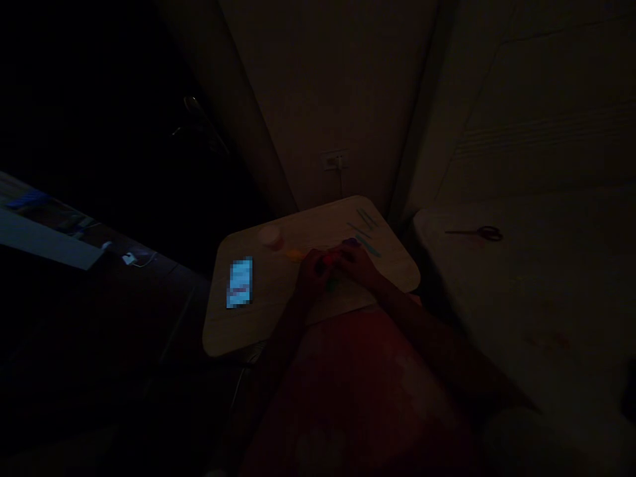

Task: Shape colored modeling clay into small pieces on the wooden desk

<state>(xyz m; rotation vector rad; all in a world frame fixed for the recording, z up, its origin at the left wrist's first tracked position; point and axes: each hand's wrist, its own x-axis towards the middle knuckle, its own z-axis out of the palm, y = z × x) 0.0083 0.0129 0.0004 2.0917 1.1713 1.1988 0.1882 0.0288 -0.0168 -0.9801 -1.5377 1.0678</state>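
My left hand [313, 267] and my right hand [352, 260] meet over the small wooden table [278, 318], fingers closed round a small bright red lump [328, 259]. The dim light hides its exact kind. Beside my left hand lies a yellow-orange lump [295, 254]. A purple piece [350, 242] rests just behind my right hand, and something green [331, 285] shows below the two hands. Several thin blue-green sticks [366, 227] are spread at the table's right.
A lit phone [240, 283] lies on the table's left side; a pale round tub [271, 236] stands behind it. Scissors [484, 232] lie on a light surface, perhaps a bed, at the right. A plug sits in a wall socket [334, 161] beyond the table.
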